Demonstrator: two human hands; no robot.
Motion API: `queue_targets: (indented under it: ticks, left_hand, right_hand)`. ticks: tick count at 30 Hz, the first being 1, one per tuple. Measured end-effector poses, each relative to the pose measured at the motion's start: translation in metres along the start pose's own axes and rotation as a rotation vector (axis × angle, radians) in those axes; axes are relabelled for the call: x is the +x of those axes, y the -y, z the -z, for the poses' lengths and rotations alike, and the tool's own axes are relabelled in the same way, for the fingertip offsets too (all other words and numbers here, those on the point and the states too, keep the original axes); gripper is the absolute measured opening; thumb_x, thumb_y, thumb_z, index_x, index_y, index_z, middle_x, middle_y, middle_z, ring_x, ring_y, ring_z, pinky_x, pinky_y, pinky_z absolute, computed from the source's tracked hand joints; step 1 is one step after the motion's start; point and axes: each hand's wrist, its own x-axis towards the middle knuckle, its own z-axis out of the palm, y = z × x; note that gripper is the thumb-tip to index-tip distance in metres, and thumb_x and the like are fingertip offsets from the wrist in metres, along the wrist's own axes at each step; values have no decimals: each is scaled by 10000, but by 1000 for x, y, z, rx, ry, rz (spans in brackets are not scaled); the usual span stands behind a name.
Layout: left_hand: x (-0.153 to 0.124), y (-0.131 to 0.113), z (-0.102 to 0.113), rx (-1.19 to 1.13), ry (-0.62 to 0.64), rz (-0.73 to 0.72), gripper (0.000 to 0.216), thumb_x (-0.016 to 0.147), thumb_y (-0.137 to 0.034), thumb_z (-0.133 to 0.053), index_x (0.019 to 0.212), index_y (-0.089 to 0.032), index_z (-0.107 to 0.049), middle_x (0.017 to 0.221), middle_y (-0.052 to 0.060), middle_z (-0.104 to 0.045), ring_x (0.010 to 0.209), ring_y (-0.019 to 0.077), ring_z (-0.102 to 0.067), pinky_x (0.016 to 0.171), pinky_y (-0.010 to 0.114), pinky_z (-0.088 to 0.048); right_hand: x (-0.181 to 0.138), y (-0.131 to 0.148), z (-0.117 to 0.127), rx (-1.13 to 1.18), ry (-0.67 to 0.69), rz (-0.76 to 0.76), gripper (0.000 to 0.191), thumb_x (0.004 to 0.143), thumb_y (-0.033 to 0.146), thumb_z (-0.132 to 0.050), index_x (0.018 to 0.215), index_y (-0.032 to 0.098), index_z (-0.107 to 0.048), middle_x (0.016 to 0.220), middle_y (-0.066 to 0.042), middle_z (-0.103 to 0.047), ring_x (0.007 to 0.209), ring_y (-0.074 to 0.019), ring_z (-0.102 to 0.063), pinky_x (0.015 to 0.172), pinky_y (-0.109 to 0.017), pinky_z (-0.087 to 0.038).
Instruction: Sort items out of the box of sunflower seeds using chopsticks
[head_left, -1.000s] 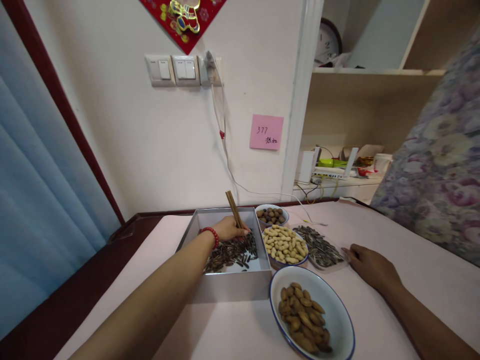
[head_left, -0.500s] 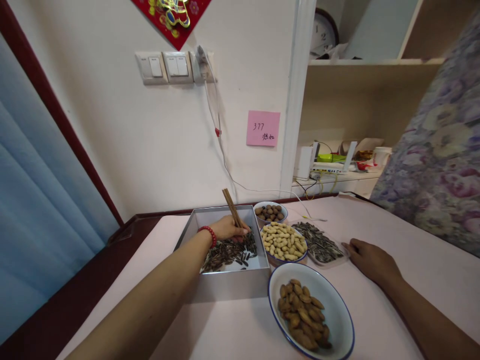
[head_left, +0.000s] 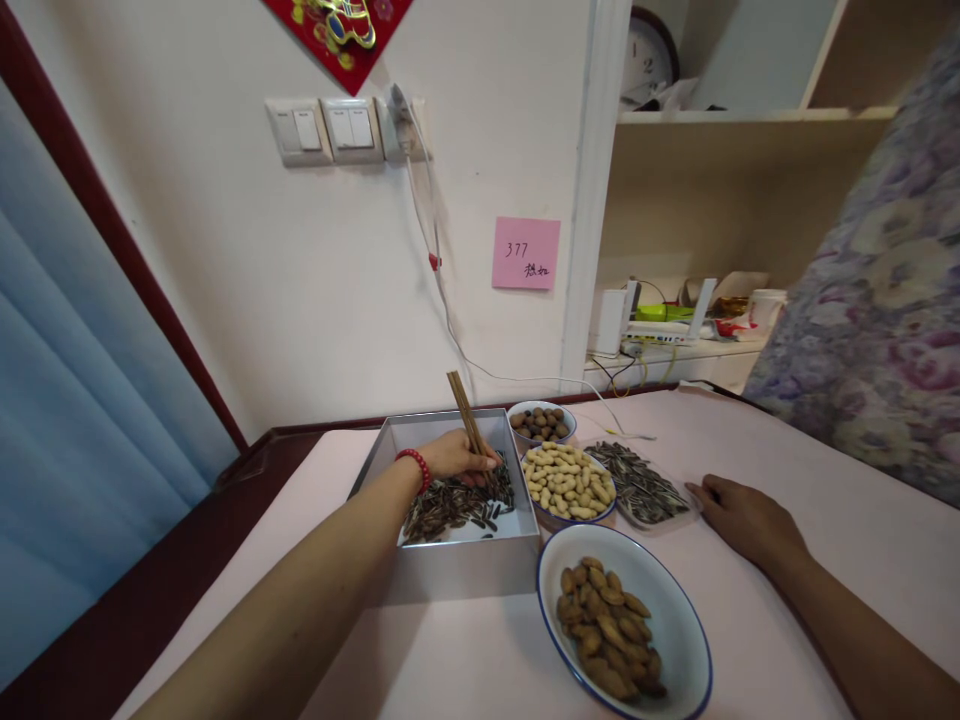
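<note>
My left hand [head_left: 461,457], a red beaded bracelet on its wrist, is closed around a pair of wooden chopsticks [head_left: 466,412]. It is inside a silver-grey box [head_left: 465,570], where the chopstick tips point down among dark seeds [head_left: 442,510]. Whether a seed is pinched between the tips is too small to tell. On the right, my right hand [head_left: 750,520] rests on the table with curled fingers, its fingertips at the rim of a clear plastic tray [head_left: 679,522]. Striped sunflower seeds [head_left: 637,482] fill that tray.
Between box and tray stands a bowl of peanuts [head_left: 566,482], with a bowl of round brown nuts [head_left: 541,424] behind it. A larger blue-rimmed bowl [head_left: 679,620] with almond-shaped nuts [head_left: 607,630] is in front. A white cable [head_left: 525,380] runs down the wall onto the table.
The chopsticks have tilted very slightly, their upper ends a little higher and to the right. My right hand stays at the tray, and the bowls have not moved.
</note>
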Motion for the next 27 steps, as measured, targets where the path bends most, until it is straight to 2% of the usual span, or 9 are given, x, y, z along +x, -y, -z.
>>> queue_targets:
  ticks: [20, 27]
  left_hand:
    - [-4, -4, -4, 16, -22, -17, 385, 631, -370, -793, 950, -167, -721, 803, 27, -696, 686, 161, -649, 646, 292, -520]
    - [-4, -5, -3, 31, -8, 3, 390, 614, -371, -800, 938, -167, -725, 799, 25, -699, 696, 169, -651, 666, 302, -525]
  right_hand:
    - [0, 0, 1, -9, 45, -15, 452, 897, 570, -307, 740, 240, -573, 803, -66, -667, 754, -254, -593, 571, -324, -376]
    - [0, 1, 3, -14, 51, -24, 456, 898, 574, -298, 734, 240, -562, 806, -70, -664, 756, -258, -590, 578, -325, -375]
